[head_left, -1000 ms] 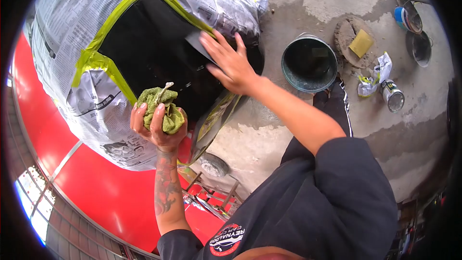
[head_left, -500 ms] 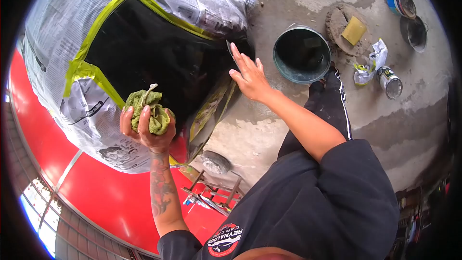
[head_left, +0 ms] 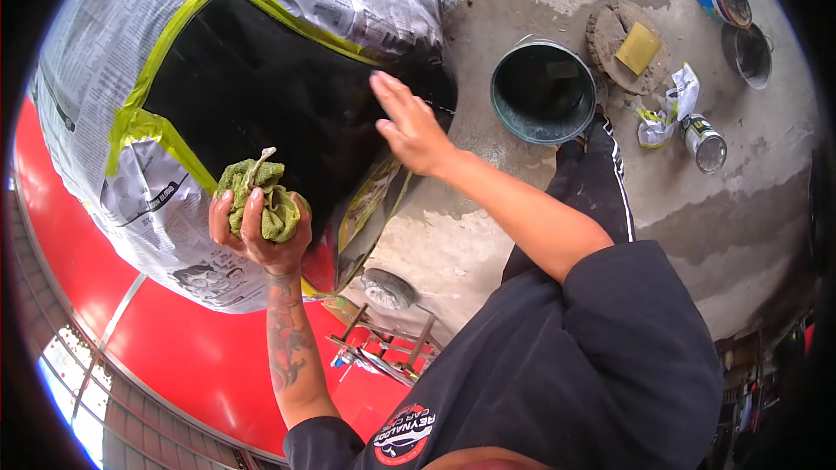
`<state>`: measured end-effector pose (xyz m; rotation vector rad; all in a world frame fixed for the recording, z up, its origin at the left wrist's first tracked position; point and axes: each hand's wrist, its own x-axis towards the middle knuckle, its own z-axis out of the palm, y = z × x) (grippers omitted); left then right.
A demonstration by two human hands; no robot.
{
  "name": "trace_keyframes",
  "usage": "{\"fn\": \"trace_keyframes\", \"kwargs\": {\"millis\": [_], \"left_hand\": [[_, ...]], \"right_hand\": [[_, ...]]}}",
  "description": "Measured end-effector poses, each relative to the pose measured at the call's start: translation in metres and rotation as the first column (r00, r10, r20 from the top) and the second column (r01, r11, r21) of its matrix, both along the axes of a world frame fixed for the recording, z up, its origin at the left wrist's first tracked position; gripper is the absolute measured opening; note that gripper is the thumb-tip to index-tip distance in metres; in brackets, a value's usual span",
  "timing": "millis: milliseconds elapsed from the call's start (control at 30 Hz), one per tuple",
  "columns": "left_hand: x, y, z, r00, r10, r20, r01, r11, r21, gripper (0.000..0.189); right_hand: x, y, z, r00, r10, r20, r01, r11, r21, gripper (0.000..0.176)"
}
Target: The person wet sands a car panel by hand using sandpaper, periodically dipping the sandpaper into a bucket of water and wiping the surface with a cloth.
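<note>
My left hand [head_left: 261, 231] is wrapped round a bunched green cloth [head_left: 257, 200], held up in front of the car panel. My right hand [head_left: 414, 126] is over the right part of the glossy black panel [head_left: 261, 78], its fingers stretched out and close together. Whether anything thin lies under that palm is hidden. Yellow-green masking tape [head_left: 178, 39] frames the black area, and newspaper [head_left: 104, 61] covers the bodywork around it.
A dark bucket [head_left: 499, 104] with liquid stands by my feet. Beyond it, a yellow block [head_left: 638, 48] sits on a round slab [head_left: 601, 39]. A can [head_left: 704, 144], crumpled paper [head_left: 686, 91] and a stone [head_left: 387, 289] lie on the concrete floor. Red bodywork [head_left: 174, 331] is at lower left.
My right hand has moved left, from the panel's right edge to further over the black surface. A thin dark edge by its fingertips no longer shows. The left hand still grips the cloth.
</note>
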<state>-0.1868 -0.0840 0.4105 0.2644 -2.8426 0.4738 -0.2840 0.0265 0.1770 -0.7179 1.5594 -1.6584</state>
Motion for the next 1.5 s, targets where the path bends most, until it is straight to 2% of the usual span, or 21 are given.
{"fn": "trace_keyframes", "kwargs": {"millis": [67,100,200,233,333,433,533,567,700,833,933,1033,1133,1200,1300,1400,1433,1500], "left_hand": [[0.002,0.001,0.000,1.000,0.017,0.015,-0.017,1.000,-0.013,0.055],[0.002,0.002,0.000,1.000,0.022,0.020,-0.022,1.000,-0.018,0.055],[0.003,0.001,0.001,0.999,0.024,0.029,-0.023,1.000,-0.019,0.054],[0.004,-0.001,0.000,1.000,0.021,0.021,-0.020,1.000,-0.019,0.054],[0.004,-0.001,0.000,1.000,0.015,0.017,-0.015,1.000,-0.018,0.055],[0.005,-0.001,0.001,1.000,0.017,0.018,-0.016,1.000,-0.020,0.055],[0.004,0.000,0.001,0.999,0.024,0.033,-0.024,0.999,-0.024,0.055],[0.004,0.000,0.001,0.999,0.027,0.036,-0.026,0.999,-0.029,0.055],[0.004,0.000,0.002,0.999,0.016,0.033,-0.015,0.999,-0.032,0.054],[0.002,0.000,0.001,0.999,0.021,0.031,-0.020,0.999,-0.031,0.055],[0.003,0.001,0.001,0.999,0.030,0.031,-0.029,0.999,-0.024,0.055],[0.001,0.001,-0.001,1.000,0.022,0.014,-0.022,1.000,-0.009,0.054],[0.001,0.000,0.000,1.000,0.020,0.004,-0.020,1.000,-0.003,0.052],[0.002,0.001,0.000,1.000,0.028,0.004,-0.028,1.000,0.003,0.050],[0.005,0.001,0.000,0.999,0.041,0.002,-0.041,0.999,0.010,0.048],[0.004,-0.003,-0.002,0.999,0.034,-0.017,-0.033,0.999,0.023,0.042],[0.004,-0.003,-0.001,0.999,0.032,-0.015,-0.031,0.999,0.033,0.040],[0.006,-0.002,0.001,0.999,0.031,-0.010,-0.030,0.998,0.051,0.036]], "right_hand": [[-0.010,-0.025,0.022,0.997,-0.081,0.016,0.083,0.981,-0.175,0.071],[-0.018,-0.031,0.034,0.998,-0.061,-0.004,0.060,0.991,-0.124,0.072],[-0.020,-0.014,0.023,0.997,-0.003,-0.073,-0.001,0.999,-0.047,0.071],[-0.010,-0.006,0.009,1.000,-0.002,-0.026,0.002,1.000,0.005,0.072],[0.007,-0.004,-0.011,0.994,-0.091,0.053,0.089,0.995,0.042,0.068],[-0.006,-0.042,0.029,0.960,-0.280,0.021,0.280,0.956,-0.085,0.063],[-0.031,-0.055,0.075,0.974,-0.225,0.011,0.225,0.974,0.011,0.060],[-0.030,-0.049,0.071,0.982,-0.185,-0.034,0.186,0.982,0.025,0.062],[-0.010,-0.019,0.043,0.995,-0.101,0.009,0.097,0.974,0.204,0.063],[-0.028,-0.056,0.069,0.963,-0.257,-0.079,0.258,0.966,0.002,0.062],[-0.038,-0.053,0.066,0.975,-0.138,-0.175,0.138,0.990,-0.016,0.066],[-0.004,-0.011,0.034,0.994,0.023,-0.107,-0.013,0.996,0.091,0.070],[0.007,-0.001,0.039,0.997,0.069,-0.025,-0.069,0.998,0.015,0.073],[-0.015,-0.026,0.057,0.981,-0.052,-0.189,0.026,0.990,-0.137,0.073],[-0.037,-0.047,0.075,0.966,-0.065,-0.252,0.030,0.989,-0.143,0.075],[0.002,-0.001,0.066,0.960,-0.008,-0.281,-0.035,0.988,-0.148,0.077],[0.015,0.017,0.063,0.957,0.113,-0.269,-0.142,0.986,-0.093,0.079],[0.012,0.016,0.064,0.958,0.094,-0.270,-0.131,0.984,-0.122,0.079]]}}
